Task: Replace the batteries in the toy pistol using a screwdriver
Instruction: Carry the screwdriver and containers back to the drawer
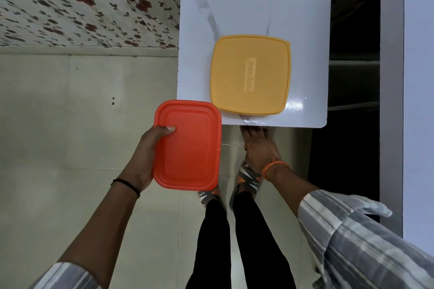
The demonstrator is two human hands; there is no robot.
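Note:
My left hand (143, 159) holds a red rectangular lidded box (187, 144) by its left edge, thumb on top, in the air just left of the table's near corner. My right hand (259, 148) is below the table's front edge, back of the hand up, fingertips by the edge. A thin metal shaft (232, 145) sticks out to the left from under that hand; it looks like a screwdriver held in the palm, its handle hidden. No toy pistol or batteries are visible.
A small white marble-look table (253, 7) stands ahead, with a yellow square lidded box (250, 75) on its near half. My feet in sandals (246, 179) stand on a pale tiled floor. A white cabinet wall (392, 101) rises on the right, a floral wall at the left.

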